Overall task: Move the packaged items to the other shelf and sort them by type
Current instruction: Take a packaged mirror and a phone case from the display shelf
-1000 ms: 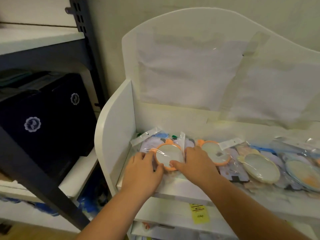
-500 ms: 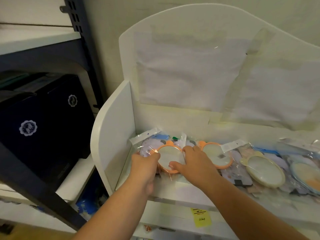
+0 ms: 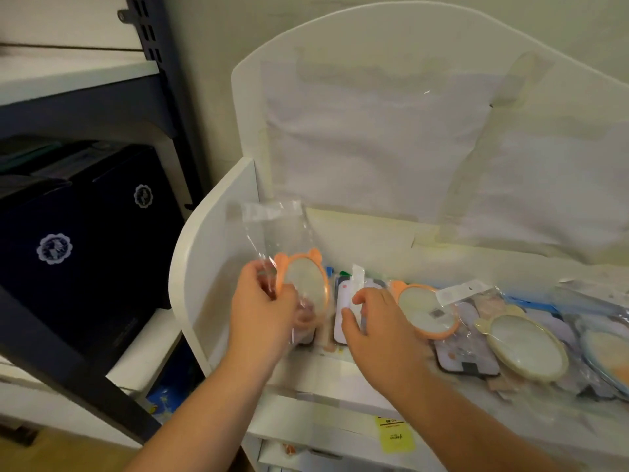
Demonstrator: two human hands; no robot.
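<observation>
My left hand (image 3: pixel 262 311) grips an orange bear-eared mirror in a clear plastic bag (image 3: pixel 303 281), held upright above the left end of the white shelf (image 3: pixel 340 373). My right hand (image 3: pixel 377 321) rests with curled fingers on a white and dark packaged item (image 3: pixel 343 308) lying on the shelf. To the right lie a second orange mirror pack (image 3: pixel 425 311), a yellow mirror pack (image 3: pixel 524 345) and a blue-rimmed one (image 3: pixel 609 356) at the frame edge, over flat patterned packs.
The white shelf has a side panel (image 3: pixel 207 267) at its left and a tall back board (image 3: pixel 408 131). A dark metal rack (image 3: pixel 163 80) stands to the left with black boxes (image 3: pixel 78 233). A yellow price label (image 3: pixel 394 434) sticks to the shelf front.
My left hand has lifted the orange mirror pack off the shelf and tipped it upright. My right hand let go of it and moved onto the pack that lay beneath.
</observation>
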